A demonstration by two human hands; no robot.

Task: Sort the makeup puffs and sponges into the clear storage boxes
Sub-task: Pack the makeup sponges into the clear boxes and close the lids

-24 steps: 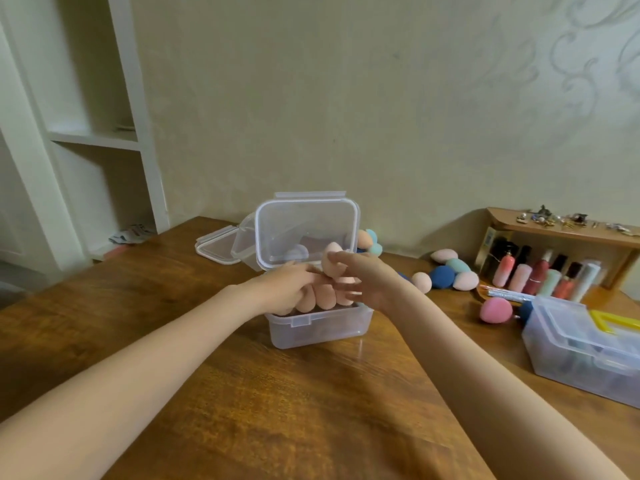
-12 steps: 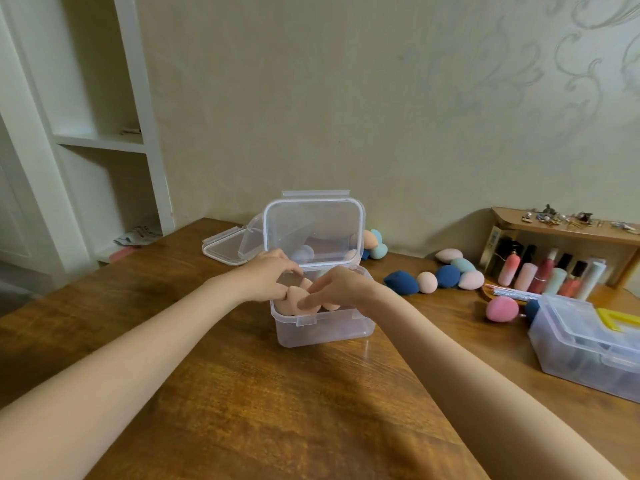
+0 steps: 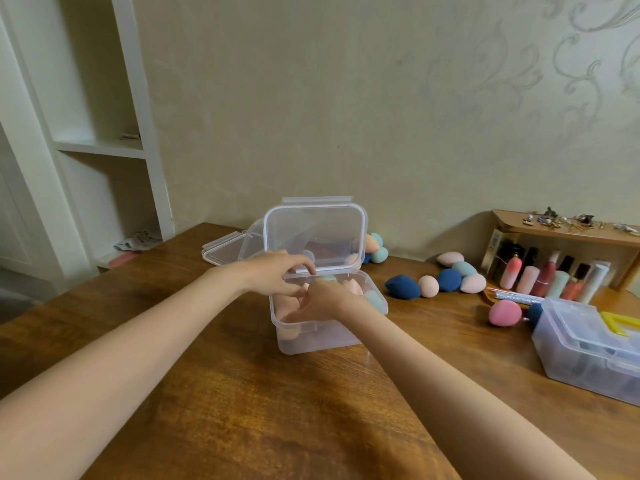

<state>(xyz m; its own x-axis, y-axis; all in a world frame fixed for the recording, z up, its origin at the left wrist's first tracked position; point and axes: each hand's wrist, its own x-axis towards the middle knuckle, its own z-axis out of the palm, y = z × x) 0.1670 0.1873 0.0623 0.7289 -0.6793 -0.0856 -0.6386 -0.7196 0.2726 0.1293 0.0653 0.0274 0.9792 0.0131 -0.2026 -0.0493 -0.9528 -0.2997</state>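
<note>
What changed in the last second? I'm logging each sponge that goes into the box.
The right hand lowered from above the clear box into it; the peach sponge it held up is no longer raised. The left hand shifted to the box's back rim. Lid upright and loose sponges stayed put.

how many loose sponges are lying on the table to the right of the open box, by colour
Counting only the sponges lying right of the open clear box:
dark blue sponges: 3
peach sponges: 3
mint sponge: 1
pink sponge: 1
Total: 8, with one dark blue partly hidden behind the closed box.
</note>
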